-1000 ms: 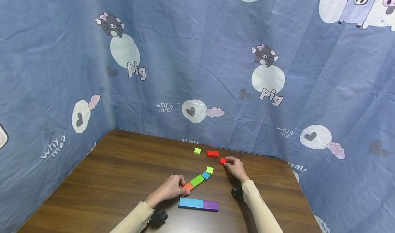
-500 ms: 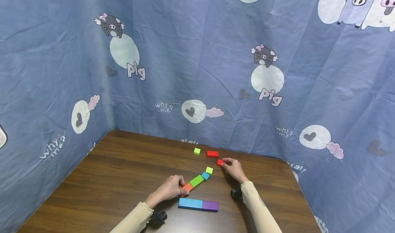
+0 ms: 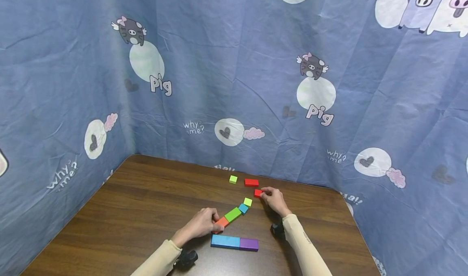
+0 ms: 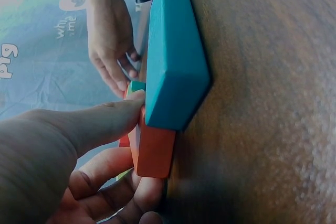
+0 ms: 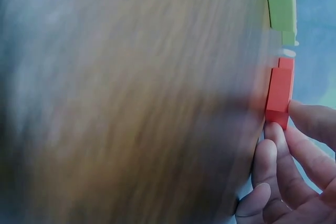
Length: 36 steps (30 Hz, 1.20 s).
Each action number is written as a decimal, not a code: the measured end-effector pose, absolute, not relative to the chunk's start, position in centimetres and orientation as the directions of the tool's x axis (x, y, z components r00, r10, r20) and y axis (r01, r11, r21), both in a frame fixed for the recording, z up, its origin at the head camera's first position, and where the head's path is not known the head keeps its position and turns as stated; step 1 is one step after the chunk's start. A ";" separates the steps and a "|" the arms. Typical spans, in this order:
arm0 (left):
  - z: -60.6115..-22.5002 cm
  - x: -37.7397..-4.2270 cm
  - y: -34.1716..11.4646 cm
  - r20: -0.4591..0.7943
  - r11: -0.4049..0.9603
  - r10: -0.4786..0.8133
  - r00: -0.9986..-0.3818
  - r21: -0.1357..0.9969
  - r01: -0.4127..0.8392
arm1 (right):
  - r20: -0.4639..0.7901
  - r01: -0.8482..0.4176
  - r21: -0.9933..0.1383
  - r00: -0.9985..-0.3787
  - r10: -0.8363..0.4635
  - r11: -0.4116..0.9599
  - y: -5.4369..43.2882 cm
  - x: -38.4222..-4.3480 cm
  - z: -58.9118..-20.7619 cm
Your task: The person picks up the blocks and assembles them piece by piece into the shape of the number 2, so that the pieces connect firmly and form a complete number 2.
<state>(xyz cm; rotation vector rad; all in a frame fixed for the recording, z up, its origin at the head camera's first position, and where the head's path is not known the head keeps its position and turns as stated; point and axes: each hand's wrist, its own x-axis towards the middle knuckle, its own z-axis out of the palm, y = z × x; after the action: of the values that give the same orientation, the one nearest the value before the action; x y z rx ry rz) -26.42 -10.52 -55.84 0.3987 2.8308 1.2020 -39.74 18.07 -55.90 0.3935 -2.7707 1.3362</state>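
Observation:
My left hand [image 3: 200, 223] holds an orange block [image 3: 222, 222] with thumb on one side and fingers on the other; in the left wrist view the orange block [image 4: 156, 150] lies behind a long blue block [image 4: 176, 61]. From its upper end a line continues with a green block [image 3: 232, 215], a small teal block [image 3: 243, 208] and a lime block [image 3: 248, 202]. My right hand [image 3: 276, 201] pinches a small red block [image 3: 257, 193] between thumb and fingertips, right of the lime one. The right wrist view shows this red block [image 5: 280, 93] low at the wooden surface.
Farther back lie a longer red block [image 3: 251, 182] and another lime block [image 3: 233, 179]. Nearer the front, a blue block [image 3: 225, 240] and a purple block [image 3: 249, 244] sit end to end. A patterned blue curtain [image 3: 204, 85] rises behind the wooden table [image 3: 109, 227].
My right hand has moved the small red block left and slightly toward me, closer to the lime block at the line's end. The left hand stays on the orange block.

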 end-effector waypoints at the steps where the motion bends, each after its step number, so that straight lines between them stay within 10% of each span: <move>1: -55.8 -26.4 -10.5 0.064 0.665 0.250 -0.966 0.713 0.220 | 0.144 -0.246 -0.763 -0.966 -0.213 0.598 18.0 -39.7 -55.9; 36: -56.1 -26.3 -10.4 0.089 0.665 0.249 -0.964 0.708 0.238 | 0.118 -0.310 -0.759 -0.931 -0.347 0.573 15.4 -39.1 -55.6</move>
<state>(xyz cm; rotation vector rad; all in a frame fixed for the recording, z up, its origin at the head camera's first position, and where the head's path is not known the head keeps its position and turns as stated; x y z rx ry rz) -26.32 -10.44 -56.06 0.4171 2.8522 1.2102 -39.13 15.40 -55.64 0.5895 -2.8252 1.3484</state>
